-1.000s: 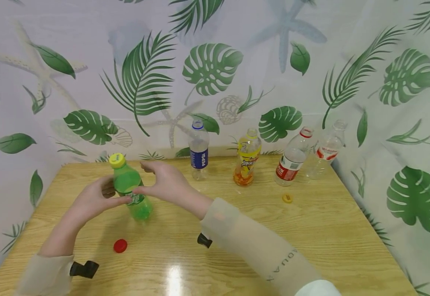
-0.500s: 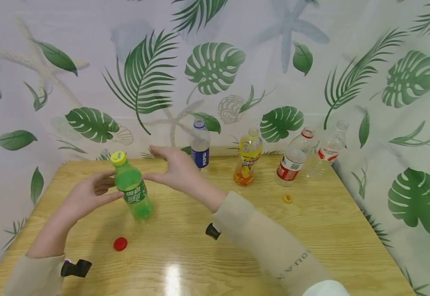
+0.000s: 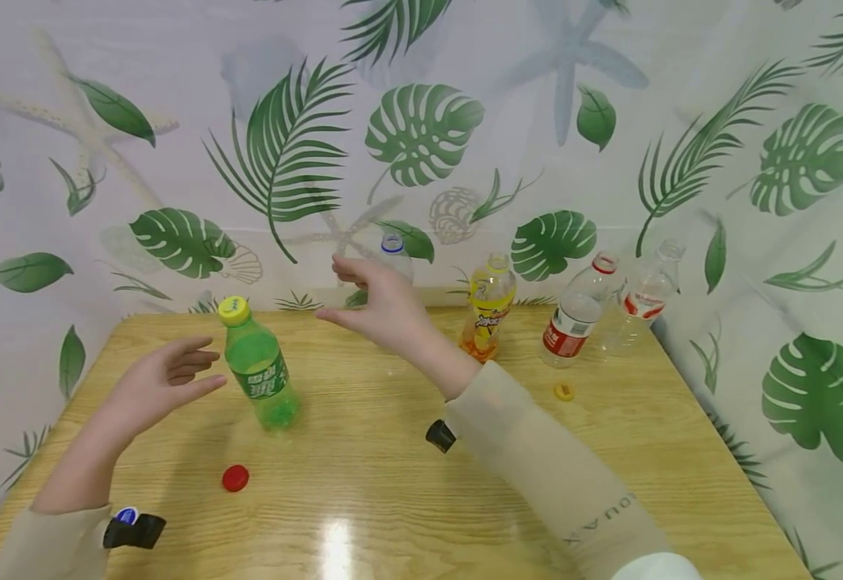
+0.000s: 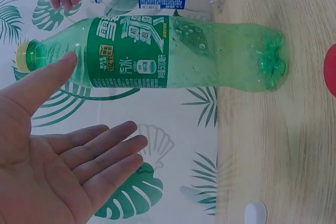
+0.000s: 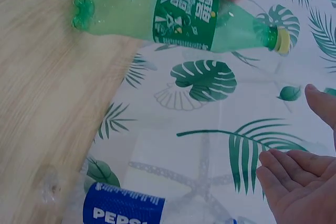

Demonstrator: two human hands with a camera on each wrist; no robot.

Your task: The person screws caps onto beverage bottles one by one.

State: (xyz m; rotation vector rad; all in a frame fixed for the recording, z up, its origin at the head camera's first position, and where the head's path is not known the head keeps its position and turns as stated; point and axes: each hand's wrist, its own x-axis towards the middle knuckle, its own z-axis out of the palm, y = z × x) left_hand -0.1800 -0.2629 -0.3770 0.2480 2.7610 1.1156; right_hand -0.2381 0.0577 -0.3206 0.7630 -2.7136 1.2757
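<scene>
A green soda bottle [image 3: 262,374] with a yellow cap [image 3: 234,310] stands upright on the left part of the table. Just left of it is my left hand [image 3: 149,387], fingers extended and apart from the bottle; the left wrist view shows its palm facing up beside the bottle. My right hand [image 3: 392,310] hangs in the air to the bottle's right, thumb and fingers spread, holding nothing. Behind that hand is a Pepsi bottle [image 5: 123,208] without a cap; in the head view mostly its neck with a blue ring shows.
Along the back right stand a yellow-labelled bottle with orange remains [image 3: 489,310], a red-labelled bottle [image 3: 570,322] and a clear bottle [image 3: 642,302], all uncapped. Loose caps lie about: red [image 3: 236,478], orange-yellow [image 3: 564,391], and blue [image 3: 126,515] by my left wrist. Patterned cloth [image 3: 421,48] hangs behind.
Both hands have come away from the green bottle, the left one leftward, the right one right and upward, now covering much of the Pepsi bottle. The green bottle stays standing in place.
</scene>
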